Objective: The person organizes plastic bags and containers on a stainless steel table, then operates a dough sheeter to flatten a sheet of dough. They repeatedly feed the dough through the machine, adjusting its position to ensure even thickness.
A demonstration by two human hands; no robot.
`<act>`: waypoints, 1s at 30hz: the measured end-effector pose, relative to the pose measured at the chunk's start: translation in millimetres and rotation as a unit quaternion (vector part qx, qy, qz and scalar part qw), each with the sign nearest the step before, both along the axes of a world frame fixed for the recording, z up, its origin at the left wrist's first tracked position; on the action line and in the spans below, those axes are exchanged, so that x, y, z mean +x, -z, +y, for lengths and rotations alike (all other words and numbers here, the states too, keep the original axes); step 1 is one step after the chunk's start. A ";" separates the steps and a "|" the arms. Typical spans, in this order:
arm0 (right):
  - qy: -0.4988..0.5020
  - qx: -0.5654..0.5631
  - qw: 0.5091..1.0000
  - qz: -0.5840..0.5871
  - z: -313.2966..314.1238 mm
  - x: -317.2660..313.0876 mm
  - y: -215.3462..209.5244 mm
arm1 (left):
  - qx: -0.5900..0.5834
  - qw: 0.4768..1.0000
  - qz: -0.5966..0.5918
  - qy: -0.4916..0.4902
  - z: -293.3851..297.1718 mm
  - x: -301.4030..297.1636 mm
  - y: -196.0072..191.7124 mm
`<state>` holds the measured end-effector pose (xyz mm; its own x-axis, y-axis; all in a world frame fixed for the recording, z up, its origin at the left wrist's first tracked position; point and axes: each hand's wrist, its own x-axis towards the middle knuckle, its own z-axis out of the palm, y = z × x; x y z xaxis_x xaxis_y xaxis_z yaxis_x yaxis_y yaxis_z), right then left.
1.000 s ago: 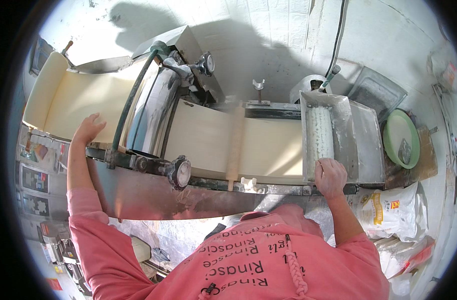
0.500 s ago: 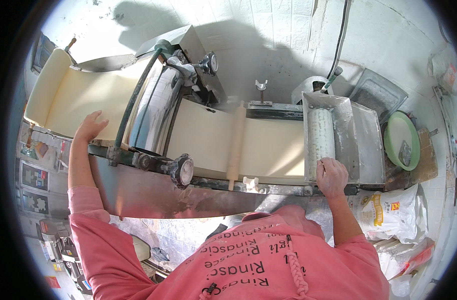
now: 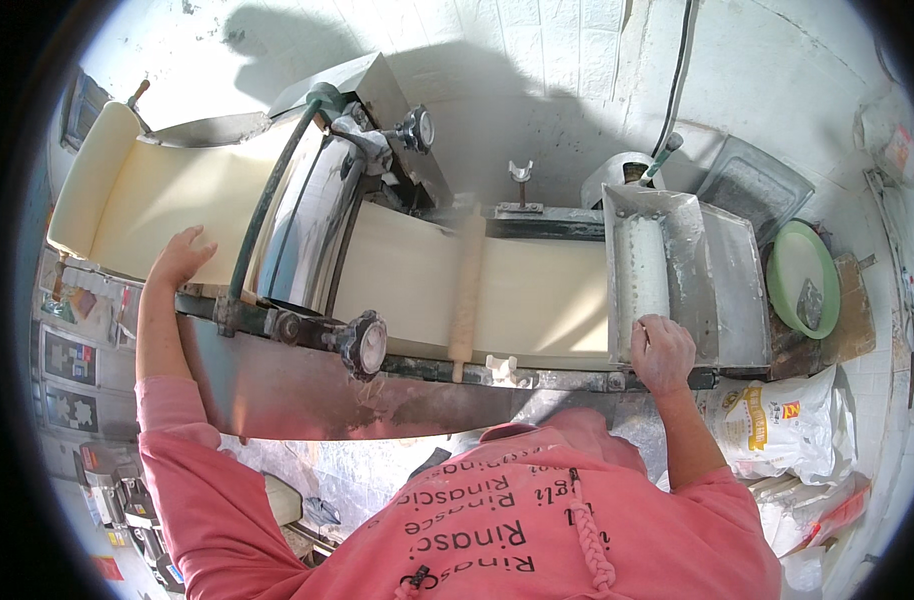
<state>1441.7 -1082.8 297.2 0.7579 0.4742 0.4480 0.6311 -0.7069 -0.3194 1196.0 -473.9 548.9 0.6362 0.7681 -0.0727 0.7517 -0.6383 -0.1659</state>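
Observation:
My left hand (image 3: 184, 255) lies with fingers spread on the wide pale dough sheet (image 3: 192, 190) at the left. The sheet's far left end is rolled up into a thick dough roll (image 3: 92, 175). At the right, my right hand (image 3: 663, 355) is closed round the near end of a white, floury roller (image 3: 645, 270) with small holes. This roller lies inside a metal box (image 3: 687, 280). Between my hands, a wooden rolling pin (image 3: 467, 290) lies across the dough running along the machine. What my right fingers wrap is mostly hidden.
The sheeting machine's shiny metal roller (image 3: 310, 220) stands near my left hand, with a dark bar (image 3: 267, 200) and a round knob (image 3: 364, 345). Right of the box are a green basin (image 3: 830, 280) and a grey tray (image 3: 755, 185). White sacks (image 3: 792, 420) lie below.
The floury roller has turned, so a different part of its holed surface shows. The rolling pin has shifted slightly left. Both hands remain almost in place.

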 end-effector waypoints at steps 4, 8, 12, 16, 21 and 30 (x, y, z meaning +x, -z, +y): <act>0.004 -0.003 1.000 0.001 0.7 0.2 0.3 | -0.007 1.000 -0.009 -0.001 5.6 -2.3 3.1; 0.006 -0.009 1.000 0.007 0.8 1.0 1.2 | -0.010 1.000 -0.001 -0.002 12.6 -4.3 4.4; 0.007 -0.002 1.000 0.004 0.8 1.5 1.9 | -0.018 1.000 0.000 -0.002 13.5 -5.1 4.7; 0.005 0.006 1.000 0.002 1.0 1.9 2.2 | -0.009 1.000 0.007 -0.004 10.9 -4.1 4.2; 0.005 -0.004 1.000 0.008 -0.3 2.2 1.2 | -0.002 1.000 0.010 0.001 7.2 -2.4 3.0; 0.006 0.002 1.000 0.007 1.1 1.1 -0.9 | 0.002 1.000 0.002 0.007 4.0 -2.9 2.7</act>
